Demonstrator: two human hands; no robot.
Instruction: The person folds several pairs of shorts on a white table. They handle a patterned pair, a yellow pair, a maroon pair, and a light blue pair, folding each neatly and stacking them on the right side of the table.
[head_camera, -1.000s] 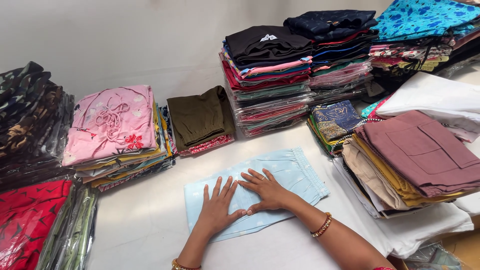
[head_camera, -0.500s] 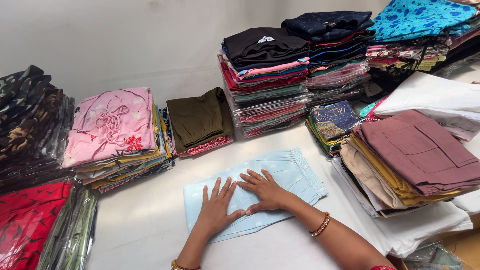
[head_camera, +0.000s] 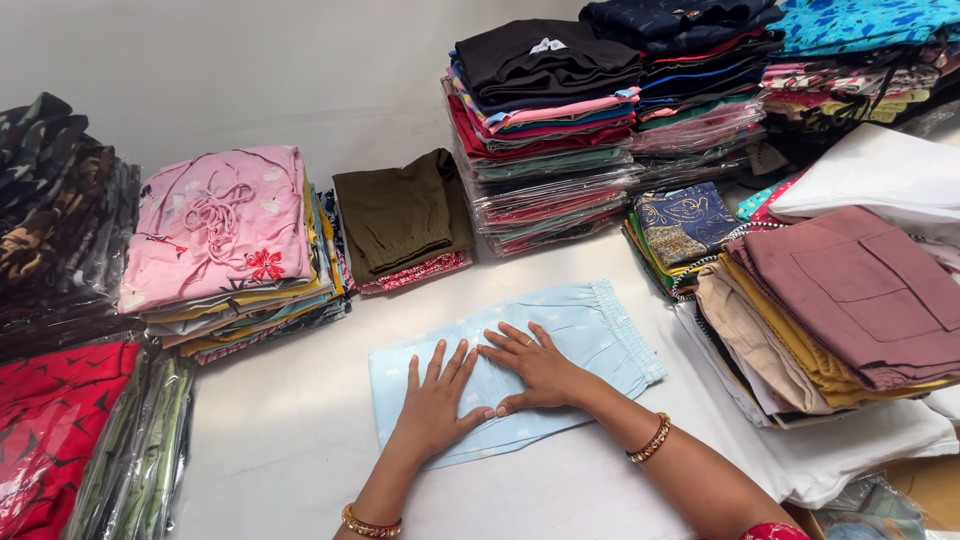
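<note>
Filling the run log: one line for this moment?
left hand flat on light blue folded garment | right hand flat on it | white table

I see a white surface (head_camera: 300, 440) carrying everything. A folded light blue garment (head_camera: 600, 330) lies flat on it near me. To the left sit a stack topped by a pink garment (head_camera: 220, 225) and bagged red clothes (head_camera: 50, 420); behind, an olive garment (head_camera: 400, 210) and a tall wrapped stack (head_camera: 545, 140); right, a mauve-topped pile (head_camera: 860, 290)
</note>
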